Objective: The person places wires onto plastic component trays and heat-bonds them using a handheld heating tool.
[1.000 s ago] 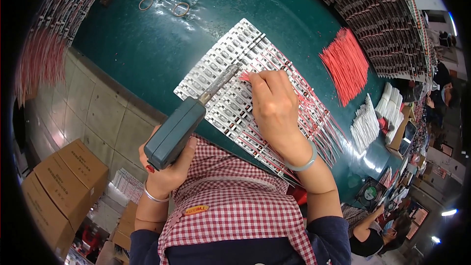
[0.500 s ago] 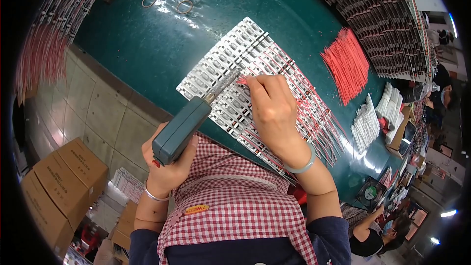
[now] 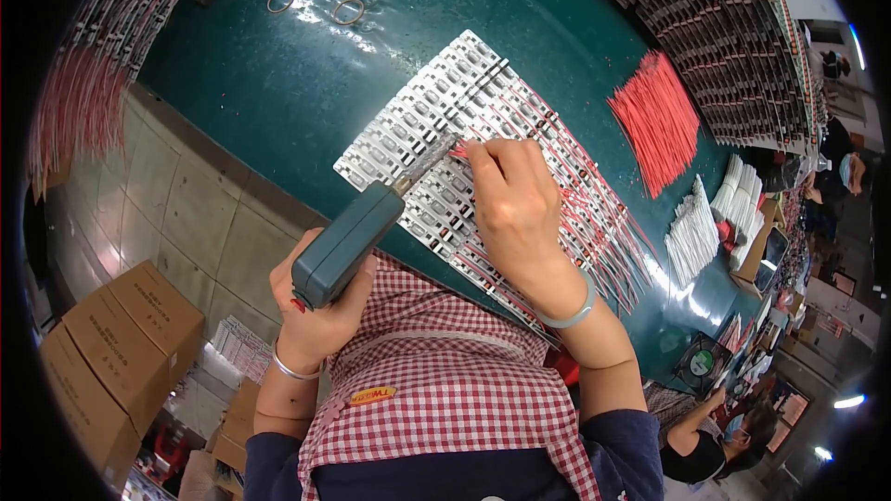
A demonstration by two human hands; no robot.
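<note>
My left hand (image 3: 320,301) is wrapped round the dark green grip of a soldering gun (image 3: 348,243). The gun's metal barrel slants up and to the right, its tip over a white circuit board panel (image 3: 394,139) lying on the green table. Close to that tip, my right hand (image 3: 515,190) pinches thin red wires (image 3: 461,150) against the panel. Red wires run in rows from the panel's right part toward the lower right. The fingertips of my right hand partly hide the joint.
A bundle of red wires (image 3: 656,125) lies to the right on the table (image 3: 278,83), with white wire bundles (image 3: 691,234) below it. Rubber bands (image 3: 348,12) lie at the far left. Stacked boards stand at the upper right. A small fan (image 3: 703,365) and a co-worker (image 3: 733,436) are lower right.
The soldering gun and my left hand have shifted slightly up and to the right. My right hand has barely moved and keeps its pinch.
</note>
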